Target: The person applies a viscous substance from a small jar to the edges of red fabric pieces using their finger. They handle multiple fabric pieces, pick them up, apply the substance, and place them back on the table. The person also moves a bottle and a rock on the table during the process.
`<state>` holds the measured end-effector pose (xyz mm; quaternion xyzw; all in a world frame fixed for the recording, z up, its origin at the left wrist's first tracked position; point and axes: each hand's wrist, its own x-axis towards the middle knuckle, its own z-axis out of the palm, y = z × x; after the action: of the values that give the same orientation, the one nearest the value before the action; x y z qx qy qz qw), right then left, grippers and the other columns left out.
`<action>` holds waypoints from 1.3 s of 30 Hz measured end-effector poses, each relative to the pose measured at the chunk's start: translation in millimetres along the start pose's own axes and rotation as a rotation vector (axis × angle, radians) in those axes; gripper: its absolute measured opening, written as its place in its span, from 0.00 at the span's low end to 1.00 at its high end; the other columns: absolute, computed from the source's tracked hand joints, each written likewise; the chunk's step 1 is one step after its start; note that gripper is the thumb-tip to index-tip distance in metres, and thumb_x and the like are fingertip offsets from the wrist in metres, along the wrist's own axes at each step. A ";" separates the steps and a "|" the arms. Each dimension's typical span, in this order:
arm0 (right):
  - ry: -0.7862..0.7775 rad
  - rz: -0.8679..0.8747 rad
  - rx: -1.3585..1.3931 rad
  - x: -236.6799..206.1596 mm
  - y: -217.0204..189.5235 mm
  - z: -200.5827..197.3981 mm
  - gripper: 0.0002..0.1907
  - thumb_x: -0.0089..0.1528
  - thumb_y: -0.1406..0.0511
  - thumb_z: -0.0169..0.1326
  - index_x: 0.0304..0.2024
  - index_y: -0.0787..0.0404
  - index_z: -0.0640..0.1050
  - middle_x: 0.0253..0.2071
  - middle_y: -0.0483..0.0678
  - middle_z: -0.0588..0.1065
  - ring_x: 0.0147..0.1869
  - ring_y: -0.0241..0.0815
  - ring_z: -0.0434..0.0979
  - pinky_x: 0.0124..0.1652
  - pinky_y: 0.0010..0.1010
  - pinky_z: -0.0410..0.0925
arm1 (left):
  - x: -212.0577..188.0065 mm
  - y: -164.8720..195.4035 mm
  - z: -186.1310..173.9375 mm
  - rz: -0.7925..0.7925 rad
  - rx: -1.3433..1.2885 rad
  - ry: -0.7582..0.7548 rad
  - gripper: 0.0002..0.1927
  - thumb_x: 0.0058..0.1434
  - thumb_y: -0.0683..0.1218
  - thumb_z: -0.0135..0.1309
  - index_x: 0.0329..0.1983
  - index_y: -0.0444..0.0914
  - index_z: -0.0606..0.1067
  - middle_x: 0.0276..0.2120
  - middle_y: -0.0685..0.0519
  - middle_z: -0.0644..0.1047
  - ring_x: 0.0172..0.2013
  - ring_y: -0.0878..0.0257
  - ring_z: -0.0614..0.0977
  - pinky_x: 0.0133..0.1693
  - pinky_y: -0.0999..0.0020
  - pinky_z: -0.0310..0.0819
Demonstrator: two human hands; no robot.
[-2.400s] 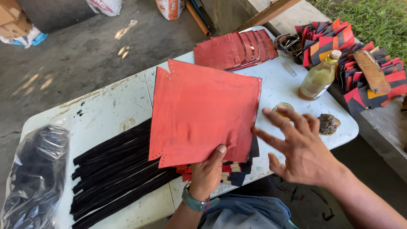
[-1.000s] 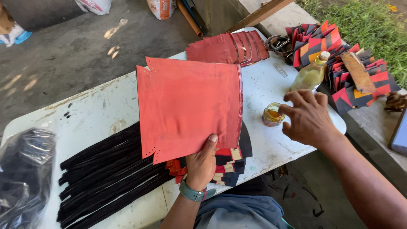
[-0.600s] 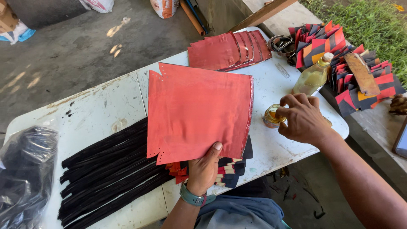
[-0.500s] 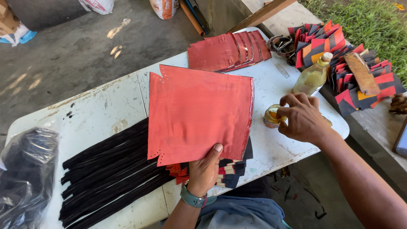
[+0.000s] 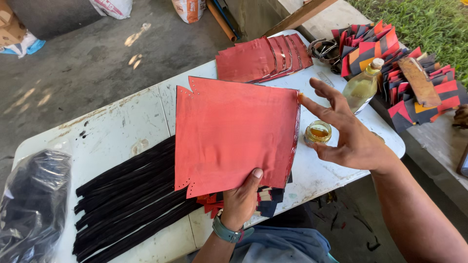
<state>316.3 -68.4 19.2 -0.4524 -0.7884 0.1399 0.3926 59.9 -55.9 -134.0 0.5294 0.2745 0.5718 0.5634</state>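
My left hand [image 5: 242,200] grips the lower edge of a large red leather panel [image 5: 234,134] and holds it up over the white table [image 5: 122,122]. My right hand [image 5: 343,129] is spread open, its forefinger touching the panel's upper right corner. Just under that hand a small open glass jar of amber liquid [image 5: 318,132] stands on the table. A corked bottle of yellowish liquid [image 5: 362,87] stands behind the jar.
Black leather strips [image 5: 126,204] lie fanned at the table's left, beside a black plastic bag [image 5: 29,204]. A stack of red panels [image 5: 263,58] lies at the far edge. Red, black and orange pieces [image 5: 414,83] are piled to the right, with more beneath the held panel.
My right hand has lifted off the small jar and opened, its forefinger now at the panel's right edge. The left hand keeps holding the panel, slightly shifted.
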 end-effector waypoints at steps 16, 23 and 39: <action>-0.136 0.128 -0.349 -14.6 -37.9 37.0 0.50 0.40 0.70 0.60 0.68 0.47 0.68 0.75 0.54 0.54 0.75 0.59 0.53 0.65 0.53 0.51 | 25.4 16.1 13.3 0.073 0.025 0.125 0.12 0.70 0.43 0.58 0.49 0.28 0.76 0.42 0.55 0.77 0.40 0.69 0.75 0.46 0.72 0.74; -0.116 0.095 -0.525 -21.1 -51.5 48.2 0.47 0.41 0.68 0.60 0.66 0.46 0.69 0.73 0.50 0.56 0.72 0.60 0.56 0.61 0.57 0.53 | 37.1 16.0 20.6 0.105 -0.017 0.167 0.11 0.72 0.43 0.58 0.47 0.27 0.77 0.40 0.55 0.78 0.37 0.69 0.73 0.40 0.72 0.71; 0.170 0.144 -0.732 -44.8 -42.9 106.4 0.44 0.50 0.68 0.60 0.71 0.60 0.66 0.57 0.53 0.68 0.64 0.57 0.65 0.61 0.52 0.55 | 51.5 10.5 37.2 0.086 -0.055 0.262 0.12 0.74 0.44 0.52 0.48 0.27 0.76 0.41 0.53 0.78 0.37 0.68 0.75 0.39 0.69 0.73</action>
<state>223.7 -114.7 -47.6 -0.6268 -0.7171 -0.1619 0.2582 100.3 -20.5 -98.4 0.4459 0.3071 0.6670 0.5118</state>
